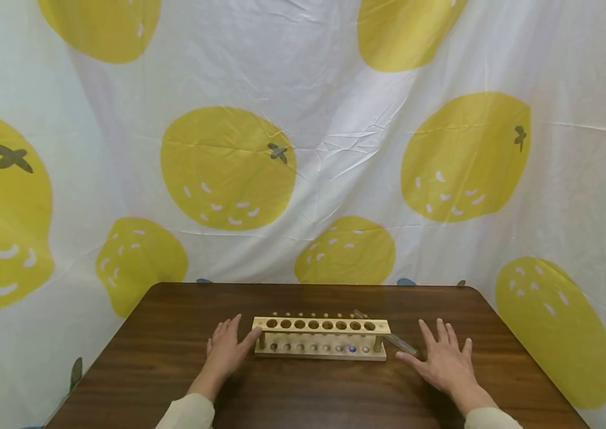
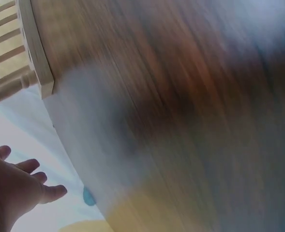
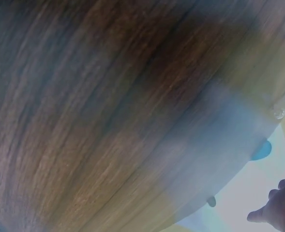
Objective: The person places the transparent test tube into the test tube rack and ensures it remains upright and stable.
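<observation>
A light wooden test tube rack (image 1: 321, 326) stands on the brown table, with a row of round holes along its top bar and small pegs behind. My left hand (image 1: 224, 350) is at the rack's left end, fingers spread and the thumb close to its corner. Off to the right, my right hand (image 1: 446, 362) hovers with its fingers fanned out, holding nothing. A clear glass test tube (image 1: 403, 344) lies slantwise behind the rack, its near end by the right thumb. In the left wrist view, the left hand (image 2: 16, 186) has extended fingers below the rack (image 2: 38, 48).
The dark wood-grain table (image 1: 303, 393) has rounded far corners. A white cloth (image 1: 335, 143) printed with yellow lemons hangs behind it and at both sides. A small blue spot (image 1: 352, 350) shows in the rack's lower row.
</observation>
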A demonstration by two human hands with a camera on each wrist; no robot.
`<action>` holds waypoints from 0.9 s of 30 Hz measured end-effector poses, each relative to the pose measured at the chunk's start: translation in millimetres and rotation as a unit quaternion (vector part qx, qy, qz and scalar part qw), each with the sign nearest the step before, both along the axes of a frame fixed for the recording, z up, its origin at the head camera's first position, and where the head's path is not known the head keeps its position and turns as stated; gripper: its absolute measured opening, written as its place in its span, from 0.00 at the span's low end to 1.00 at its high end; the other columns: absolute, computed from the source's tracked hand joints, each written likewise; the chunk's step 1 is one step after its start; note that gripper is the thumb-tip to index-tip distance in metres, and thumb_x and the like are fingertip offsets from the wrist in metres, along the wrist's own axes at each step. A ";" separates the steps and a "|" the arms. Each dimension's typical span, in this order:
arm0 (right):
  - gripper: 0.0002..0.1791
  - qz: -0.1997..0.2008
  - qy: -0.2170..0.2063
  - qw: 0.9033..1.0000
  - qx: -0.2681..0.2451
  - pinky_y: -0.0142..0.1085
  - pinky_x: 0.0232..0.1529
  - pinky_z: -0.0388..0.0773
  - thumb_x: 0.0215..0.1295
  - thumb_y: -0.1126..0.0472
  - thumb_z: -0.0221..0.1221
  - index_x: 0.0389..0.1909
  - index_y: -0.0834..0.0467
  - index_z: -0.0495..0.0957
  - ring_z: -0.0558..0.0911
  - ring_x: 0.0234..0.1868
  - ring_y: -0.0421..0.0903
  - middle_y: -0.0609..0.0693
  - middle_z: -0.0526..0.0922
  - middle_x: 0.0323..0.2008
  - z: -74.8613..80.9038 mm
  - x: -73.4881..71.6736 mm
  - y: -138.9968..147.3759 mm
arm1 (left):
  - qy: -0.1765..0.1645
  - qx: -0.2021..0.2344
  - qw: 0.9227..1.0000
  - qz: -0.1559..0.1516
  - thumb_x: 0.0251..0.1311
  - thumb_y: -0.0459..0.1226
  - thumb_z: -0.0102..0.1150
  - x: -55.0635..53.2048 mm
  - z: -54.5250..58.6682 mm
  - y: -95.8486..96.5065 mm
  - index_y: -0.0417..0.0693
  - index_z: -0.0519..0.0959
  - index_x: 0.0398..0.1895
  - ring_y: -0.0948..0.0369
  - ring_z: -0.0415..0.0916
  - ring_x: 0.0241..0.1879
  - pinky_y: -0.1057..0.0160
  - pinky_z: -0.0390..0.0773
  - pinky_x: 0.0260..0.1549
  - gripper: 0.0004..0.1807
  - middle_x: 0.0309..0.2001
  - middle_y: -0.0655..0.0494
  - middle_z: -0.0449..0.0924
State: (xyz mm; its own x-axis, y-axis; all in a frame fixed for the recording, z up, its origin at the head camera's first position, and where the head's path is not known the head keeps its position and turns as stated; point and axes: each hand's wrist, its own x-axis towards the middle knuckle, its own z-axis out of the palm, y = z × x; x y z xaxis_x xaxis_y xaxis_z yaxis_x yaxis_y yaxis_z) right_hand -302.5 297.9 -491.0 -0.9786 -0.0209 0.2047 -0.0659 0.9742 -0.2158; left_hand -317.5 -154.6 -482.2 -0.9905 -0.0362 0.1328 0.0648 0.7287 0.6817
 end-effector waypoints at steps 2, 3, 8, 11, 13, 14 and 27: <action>0.58 0.000 -0.001 1.000 -0.002 0.77 0.59 0.38 0.58 0.22 0.52 0.75 0.62 0.55 0.48 0.70 0.76 0.77 0.48 0.71 0.8 -0.6 -1.1 | 0.005 0.016 1.000 0.001 0.68 0.63 0.48 0.3 0.8 2.7 0.37 0.58 0.74 0.34 0.44 0.73 0.28 0.43 0.64 0.46 0.72 0.29 0.53; 0.58 -0.001 -0.002 1.000 -0.003 0.77 0.59 0.38 0.58 0.22 0.52 0.75 0.62 0.55 0.48 0.70 0.77 0.77 0.48 0.71 1.2 -0.8 -1.7 | 0.009 0.023 1.000 0.003 0.68 0.62 0.48 0.0 0.7 3.8 0.36 0.58 0.74 0.34 0.45 0.73 0.28 0.44 0.65 0.45 0.72 0.29 0.54; 0.58 -0.002 -0.013 1.000 -0.007 0.77 0.60 0.37 0.58 0.22 0.51 0.75 0.62 0.55 0.48 0.71 0.76 0.77 0.47 0.72 2.0 -2.1 -3.6 | 0.017 0.084 0.996 0.016 0.71 0.60 0.46 -1.7 -0.3 8.7 0.34 0.60 0.72 0.32 0.50 0.70 0.31 0.52 0.64 0.42 0.70 0.28 0.57; 0.58 -0.001 -0.014 1.000 -0.009 0.78 0.59 0.38 0.58 0.21 0.50 0.75 0.62 0.55 0.48 0.70 0.76 0.77 0.47 0.72 2.7 -2.9 -4.1 | 0.015 0.128 0.991 0.027 0.71 0.60 0.45 -2.4 -0.2 12.1 0.33 0.61 0.72 0.32 0.52 0.69 0.33 0.56 0.64 0.42 0.70 0.27 0.58; 0.58 -0.002 -0.013 1.000 -0.010 0.78 0.59 0.38 0.59 0.22 0.50 0.75 0.62 0.55 0.48 0.70 0.76 0.77 0.48 0.72 3.1 -3.2 -4.3 | 0.016 0.155 0.987 0.035 0.71 0.60 0.46 -2.9 0.1 14.6 0.33 0.62 0.71 0.32 0.55 0.68 0.34 0.57 0.64 0.42 0.69 0.27 0.59; 0.57 -0.002 -0.012 1.000 -0.012 0.78 0.59 0.38 0.60 0.22 0.49 0.75 0.62 0.55 0.48 0.70 0.76 0.77 0.48 0.72 3.5 -3.4 -4.4 | 0.015 0.166 0.985 0.038 0.71 0.60 0.45 -3.1 0.3 15.8 0.32 0.63 0.70 0.33 0.56 0.68 0.35 0.58 0.64 0.42 0.69 0.27 0.59; 0.52 -0.006 -0.007 0.999 -0.037 0.78 0.59 0.39 0.66 0.25 0.43 0.75 0.63 0.54 0.48 0.70 0.77 0.79 0.48 0.71 6.6 -4.7 -5.2 | 0.023 0.275 0.959 0.070 0.74 0.52 0.48 -5.7 -6.2 28.2 0.29 0.72 0.59 0.38 0.67 0.61 0.41 0.66 0.61 0.32 0.60 0.30 0.72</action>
State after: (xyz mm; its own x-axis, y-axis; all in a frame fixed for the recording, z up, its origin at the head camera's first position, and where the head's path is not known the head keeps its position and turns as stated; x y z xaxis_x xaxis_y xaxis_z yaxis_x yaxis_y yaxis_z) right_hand -307.1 292.7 -484.4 -0.9816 0.0049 0.1907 -0.0511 0.9564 -0.2875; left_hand -323.2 -126.4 -488.4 -0.9647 -0.2444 0.0985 0.0317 0.2634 0.9642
